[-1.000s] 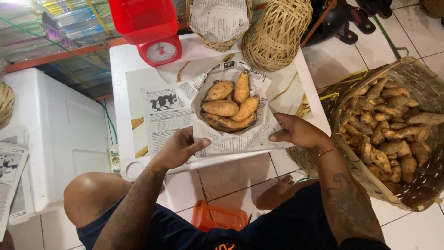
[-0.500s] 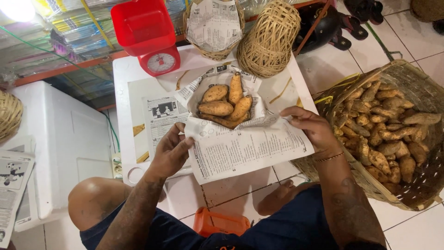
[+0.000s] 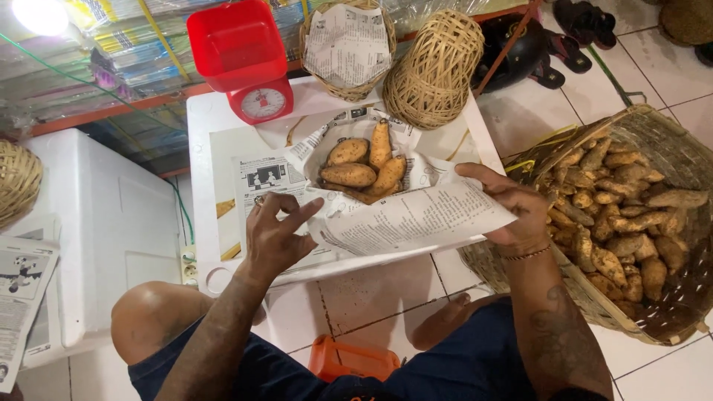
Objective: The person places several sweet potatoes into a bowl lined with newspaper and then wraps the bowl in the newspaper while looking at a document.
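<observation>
Several orange-brown sweet potatoes (image 3: 362, 169) lie in a newspaper-lined basket on a small white table (image 3: 212, 134). My right hand (image 3: 512, 209) grips the right edge of a loose newspaper sheet (image 3: 416, 219) and holds it lifted in front of the potatoes. My left hand (image 3: 273, 236) pinches the sheet's left edge with its fingers spread, hovering over another newspaper lying flat on the table.
A red kitchen scale (image 3: 245, 59) stands at the table's back. Behind are a paper-lined wicker basket (image 3: 347, 46) and an upturned wicker basket (image 3: 434, 68). A big woven basket of sweet potatoes (image 3: 624, 215) sits on the floor to the right. A white box (image 3: 111, 223) stands left.
Both hands have lifted the near newspaper sheet off the table edge and raised it toward the potatoes; the left hand moved up from the table edge to the sheet's corner.
</observation>
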